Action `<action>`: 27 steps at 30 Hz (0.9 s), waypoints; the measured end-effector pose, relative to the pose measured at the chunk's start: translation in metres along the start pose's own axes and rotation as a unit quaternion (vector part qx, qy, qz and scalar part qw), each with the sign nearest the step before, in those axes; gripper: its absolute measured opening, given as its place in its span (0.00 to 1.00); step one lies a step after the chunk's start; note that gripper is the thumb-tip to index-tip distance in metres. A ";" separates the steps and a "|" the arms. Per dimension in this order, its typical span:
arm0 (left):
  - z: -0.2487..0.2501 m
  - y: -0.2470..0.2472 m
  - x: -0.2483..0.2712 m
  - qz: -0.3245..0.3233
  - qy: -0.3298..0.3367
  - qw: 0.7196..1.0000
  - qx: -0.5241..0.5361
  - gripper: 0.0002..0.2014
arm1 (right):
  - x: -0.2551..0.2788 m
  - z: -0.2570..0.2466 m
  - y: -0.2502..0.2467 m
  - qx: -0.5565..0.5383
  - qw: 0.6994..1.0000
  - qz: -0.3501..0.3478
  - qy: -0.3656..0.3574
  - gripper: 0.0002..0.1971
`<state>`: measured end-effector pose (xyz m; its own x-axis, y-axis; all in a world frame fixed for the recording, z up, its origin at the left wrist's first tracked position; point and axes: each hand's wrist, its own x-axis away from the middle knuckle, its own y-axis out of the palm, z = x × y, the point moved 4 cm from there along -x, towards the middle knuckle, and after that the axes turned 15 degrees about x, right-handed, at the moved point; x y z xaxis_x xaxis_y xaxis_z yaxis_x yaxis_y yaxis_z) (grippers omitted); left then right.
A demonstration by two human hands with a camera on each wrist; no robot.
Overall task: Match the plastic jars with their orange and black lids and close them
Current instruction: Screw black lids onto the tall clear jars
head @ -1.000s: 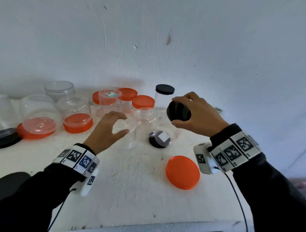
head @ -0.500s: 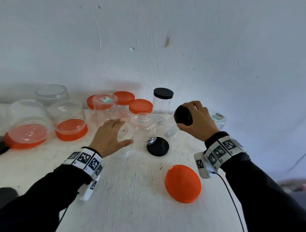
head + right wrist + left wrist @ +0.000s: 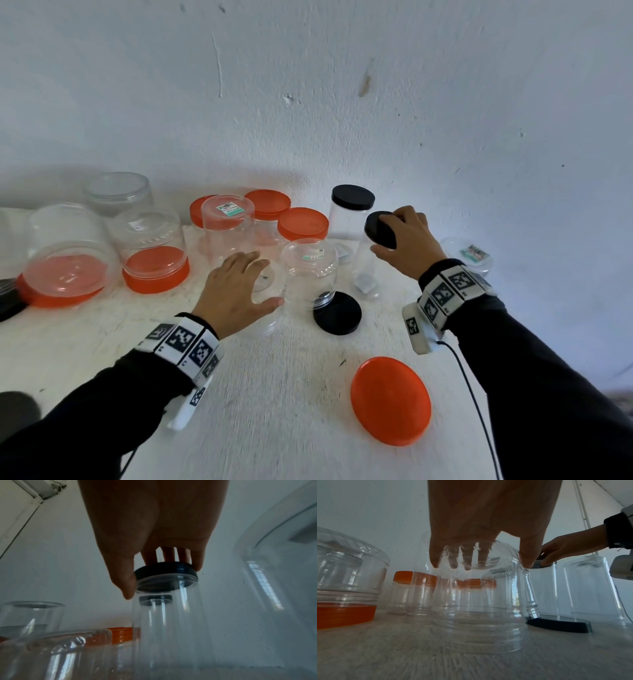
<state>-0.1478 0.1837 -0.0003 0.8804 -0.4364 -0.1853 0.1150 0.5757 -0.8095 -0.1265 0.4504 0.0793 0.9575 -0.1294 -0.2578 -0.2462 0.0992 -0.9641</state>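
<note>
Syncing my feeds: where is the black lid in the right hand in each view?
Head: black lid right of centre, gripped by the right hand.
Left wrist: only a sliver at right, under the fingers.
Right wrist: centre, on a clear jar.
Shared landmark: the black-lidded jar behind it.

A scuffed white wall (image 3: 342,102) rises behind a rough white table (image 3: 274,411).

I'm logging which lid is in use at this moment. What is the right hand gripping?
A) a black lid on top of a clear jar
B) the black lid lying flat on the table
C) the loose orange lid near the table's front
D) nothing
A: the right hand curls its fingers round a black lid sitting on the mouth of a tall clear jar, as the right wrist view shows.
</note>
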 end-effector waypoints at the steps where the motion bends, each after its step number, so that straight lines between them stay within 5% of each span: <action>1: 0.000 0.000 0.000 -0.001 -0.001 1.000 0.001 0.48 | -0.003 0.000 0.003 0.010 1.000 -0.004 -0.006 0.28; 19: -0.002 -0.001 -0.002 0.000 -0.009 1.000 0.014 0.51 | -0.023 0.006 0.018 0.020 0.999 0.022 -0.012 0.31; 23: -0.002 -0.002 -0.001 0.007 -0.011 0.999 0.029 0.46 | -0.023 0.004 0.016 0.034 0.999 0.009 -0.016 0.33; 27: -0.002 -0.004 0.000 0.000 -0.021 0.997 0.071 0.51 | -0.012 -0.014 0.006 0.006 0.996 0.070 -0.052 0.33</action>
<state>-0.1496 0.1804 0.0016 0.8987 -0.4089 -0.1586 0.1768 0.6687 -0.7222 -0.1417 0.4387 0.0758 0.9248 -0.0099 -0.3804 -0.3765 0.1217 -0.9184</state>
